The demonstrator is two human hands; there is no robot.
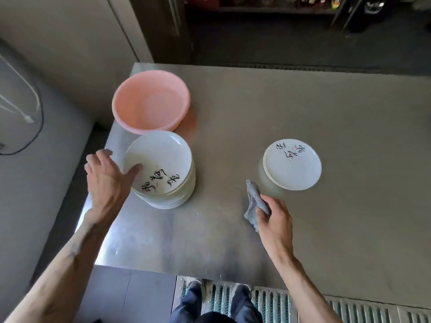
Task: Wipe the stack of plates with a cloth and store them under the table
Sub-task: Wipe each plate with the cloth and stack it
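A tall stack of white plates with black calligraphy stands at the left of the steel table. My left hand is at the stack's left rim, fingers spread, the thumb lying on the top plate. A short stack of the same plates sits to the right. Just in front of that short stack, my right hand grips a crumpled grey cloth, which touches the table and is apart from the plates.
A pink plastic basin stands behind the tall stack, near the table's left edge. Beige walls and a cable lie to the left. A metal floor grating and my shoes are below the table's near edge.
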